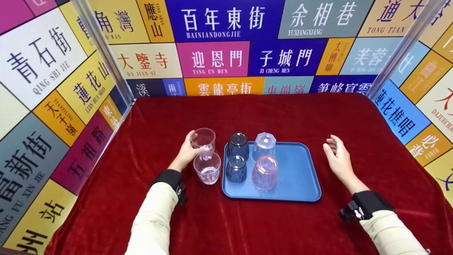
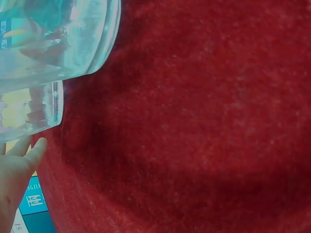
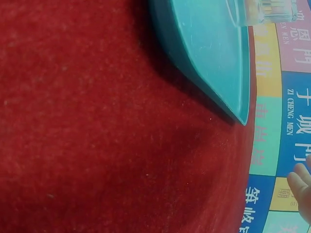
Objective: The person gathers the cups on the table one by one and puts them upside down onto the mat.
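Note:
My left hand (image 1: 188,150) grips a clear upright glass (image 1: 208,143) left of the tray, thumb on its near side and fingers at its far left side. A second clear glass (image 1: 208,171) stands upright just in front of it. In the left wrist view, this nearer glass (image 2: 73,53) overlaps the gripped glass (image 2: 34,104), and my fingers (image 2: 35,153) show beside the latter. Over the cloth right of the blue tray (image 1: 297,173), my right hand (image 1: 338,157) holds nothing, its fingers loosely bent.
Upside down on the tray's left half stand two dark blue glasses (image 1: 238,145) (image 1: 236,170), a clear faceted glass (image 1: 265,143) and a pink-tinted glass (image 1: 265,173). Red cloth (image 1: 219,226) covers the table. Panels with street names (image 1: 216,58) enclose the back and sides.

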Demonstrator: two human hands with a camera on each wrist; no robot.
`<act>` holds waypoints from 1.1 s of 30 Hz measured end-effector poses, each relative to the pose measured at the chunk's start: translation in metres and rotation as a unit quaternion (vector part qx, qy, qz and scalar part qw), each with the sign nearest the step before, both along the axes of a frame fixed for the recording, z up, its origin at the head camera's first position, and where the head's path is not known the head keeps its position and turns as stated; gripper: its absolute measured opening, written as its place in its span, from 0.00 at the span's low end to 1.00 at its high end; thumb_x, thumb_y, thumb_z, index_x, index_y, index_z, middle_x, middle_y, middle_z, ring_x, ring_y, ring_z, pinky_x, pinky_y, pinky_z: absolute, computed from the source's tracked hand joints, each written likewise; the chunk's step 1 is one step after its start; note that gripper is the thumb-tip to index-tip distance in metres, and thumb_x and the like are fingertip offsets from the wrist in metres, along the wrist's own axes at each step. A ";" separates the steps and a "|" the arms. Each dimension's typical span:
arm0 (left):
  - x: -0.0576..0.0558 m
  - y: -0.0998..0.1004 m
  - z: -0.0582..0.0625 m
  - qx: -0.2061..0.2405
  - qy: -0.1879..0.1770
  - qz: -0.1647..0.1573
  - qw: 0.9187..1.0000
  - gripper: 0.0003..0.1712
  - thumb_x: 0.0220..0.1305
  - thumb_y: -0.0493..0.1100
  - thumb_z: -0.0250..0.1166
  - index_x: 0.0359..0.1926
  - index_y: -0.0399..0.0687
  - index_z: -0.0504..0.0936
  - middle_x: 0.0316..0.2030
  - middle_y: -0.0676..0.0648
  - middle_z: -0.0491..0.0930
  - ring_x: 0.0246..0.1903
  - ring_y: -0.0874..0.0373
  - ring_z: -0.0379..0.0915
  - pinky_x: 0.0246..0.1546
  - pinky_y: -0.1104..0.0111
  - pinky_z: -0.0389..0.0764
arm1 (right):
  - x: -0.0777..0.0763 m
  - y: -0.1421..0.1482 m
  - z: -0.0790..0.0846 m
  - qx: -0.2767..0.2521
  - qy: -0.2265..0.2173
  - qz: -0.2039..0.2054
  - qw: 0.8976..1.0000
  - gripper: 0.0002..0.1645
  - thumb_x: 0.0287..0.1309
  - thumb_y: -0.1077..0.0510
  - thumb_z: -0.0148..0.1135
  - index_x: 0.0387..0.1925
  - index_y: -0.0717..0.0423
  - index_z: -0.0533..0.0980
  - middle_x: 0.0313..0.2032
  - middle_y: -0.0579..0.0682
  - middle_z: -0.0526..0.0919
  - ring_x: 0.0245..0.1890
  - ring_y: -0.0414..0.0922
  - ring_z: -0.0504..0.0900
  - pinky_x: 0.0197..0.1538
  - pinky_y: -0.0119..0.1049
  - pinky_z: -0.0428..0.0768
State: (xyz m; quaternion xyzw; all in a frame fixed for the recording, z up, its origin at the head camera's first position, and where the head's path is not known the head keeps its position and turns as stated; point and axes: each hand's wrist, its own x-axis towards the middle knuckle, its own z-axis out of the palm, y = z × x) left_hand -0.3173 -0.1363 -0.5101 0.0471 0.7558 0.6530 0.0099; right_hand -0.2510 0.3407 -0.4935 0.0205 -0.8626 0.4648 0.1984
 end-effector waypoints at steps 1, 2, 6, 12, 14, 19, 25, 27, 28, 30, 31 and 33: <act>0.000 0.000 0.001 -0.006 0.001 0.005 1.000 0.50 0.47 0.31 0.67 0.67 0.34 0.48 0.65 0.33 0.55 0.64 0.43 0.53 0.64 0.56 0.58 | 0.000 0.000 0.000 -0.001 0.005 -0.002 1.000 0.28 0.64 0.58 0.50 0.61 0.68 0.60 0.52 0.65 0.71 0.50 0.49 0.70 0.53 0.30 0.67; 0.000 0.000 0.002 -0.010 0.001 0.010 1.000 0.50 0.47 0.32 0.68 0.67 0.34 0.48 0.65 0.33 0.56 0.64 0.43 0.54 0.63 0.57 0.58 | 0.000 0.000 -0.001 0.000 0.010 -0.003 1.000 0.28 0.64 0.58 0.50 0.61 0.68 0.60 0.52 0.65 0.72 0.50 0.44 0.70 0.52 0.27 0.66; 0.000 -0.002 0.006 -0.032 -0.004 0.035 0.999 0.52 0.45 0.35 0.71 0.67 0.36 0.50 0.63 0.34 0.59 0.63 0.45 0.56 0.63 0.59 0.59 | 0.000 0.000 -0.001 0.000 0.016 -0.006 1.000 0.27 0.64 0.58 0.50 0.61 0.67 0.60 0.51 0.63 0.72 0.47 0.32 0.68 0.52 0.21 0.65; -0.002 -0.004 0.019 -0.017 -0.017 0.062 0.998 0.54 0.45 0.37 0.71 0.68 0.36 0.48 0.63 0.35 0.60 0.62 0.45 0.58 0.63 0.60 0.59 | 0.007 -0.004 0.007 -0.026 0.013 -0.020 0.999 0.27 0.63 0.61 0.50 0.60 0.69 0.61 0.50 0.63 0.73 0.45 0.28 0.68 0.49 0.18 0.65; -0.004 -0.003 0.026 0.017 -0.028 0.077 0.996 0.53 0.47 0.36 0.70 0.68 0.36 0.47 0.63 0.36 0.58 0.61 0.44 0.58 0.62 0.60 0.60 | 0.012 -0.008 0.013 -0.029 0.013 -0.023 0.999 0.27 0.62 0.63 0.50 0.60 0.71 0.60 0.49 0.64 0.73 0.44 0.28 0.68 0.48 0.17 0.65; -0.009 0.004 0.047 0.147 -0.073 0.121 0.979 0.50 0.52 0.36 0.66 0.69 0.40 0.44 0.65 0.38 0.55 0.61 0.45 0.59 0.58 0.55 0.67 | 0.018 -0.016 0.024 -0.030 0.008 -0.020 0.999 0.26 0.62 0.64 0.49 0.60 0.71 0.60 0.51 0.67 0.72 0.46 0.37 0.70 0.48 0.16 0.64; -0.012 0.017 0.069 0.243 -0.101 0.146 0.954 0.49 0.55 0.39 0.64 0.70 0.45 0.42 0.67 0.42 0.54 0.62 0.47 0.59 0.56 0.55 0.69 | 0.008 -0.004 0.008 -0.025 -0.005 -0.019 1.000 0.27 0.64 0.59 0.49 0.62 0.67 0.60 0.52 0.64 0.72 0.47 0.31 0.68 0.48 0.15 0.63; -0.012 0.023 0.075 0.273 -0.104 0.148 0.945 0.49 0.56 0.40 0.64 0.70 0.46 0.42 0.67 0.43 0.54 0.61 0.46 0.61 0.55 0.56 0.70 | 0.005 -0.001 0.004 -0.020 -0.002 -0.019 1.000 0.28 0.64 0.57 0.49 0.62 0.66 0.60 0.52 0.63 0.72 0.45 0.26 0.66 0.49 0.15 0.63; -0.012 0.026 0.078 0.290 -0.105 0.150 0.939 0.49 0.56 0.40 0.64 0.70 0.46 0.42 0.67 0.43 0.54 0.60 0.46 0.62 0.55 0.56 0.70 | 0.004 -0.001 0.002 -0.019 0.001 -0.018 1.000 0.28 0.64 0.57 0.49 0.62 0.66 0.60 0.52 0.63 0.72 0.45 0.25 0.66 0.49 0.15 0.63; -0.011 0.031 0.084 0.320 -0.110 0.150 0.929 0.48 0.57 0.41 0.63 0.70 0.46 0.42 0.68 0.43 0.53 0.60 0.45 0.63 0.55 0.56 0.70 | 0.003 -0.001 0.001 -0.018 0.005 -0.015 1.000 0.28 0.64 0.56 0.49 0.62 0.66 0.60 0.51 0.62 0.73 0.44 0.22 0.65 0.49 0.14 0.63; -0.011 0.034 0.087 0.333 -0.112 0.150 0.924 0.48 0.57 0.41 0.62 0.70 0.47 0.42 0.68 0.44 0.52 0.60 0.45 0.62 0.56 0.56 0.70 | 0.002 -0.002 0.002 -0.017 0.007 -0.012 1.000 0.28 0.64 0.56 0.49 0.62 0.66 0.60 0.51 0.62 0.73 0.44 0.22 0.65 0.49 0.14 0.63; -0.009 0.039 0.092 0.352 -0.116 0.148 0.917 0.47 0.58 0.41 0.61 0.70 0.47 0.42 0.69 0.44 0.51 0.60 0.45 0.62 0.56 0.56 0.69 | 0.002 -0.004 0.004 -0.016 0.007 -0.009 1.000 0.29 0.64 0.55 0.49 0.62 0.66 0.59 0.51 0.61 0.73 0.44 0.22 0.65 0.49 0.14 0.63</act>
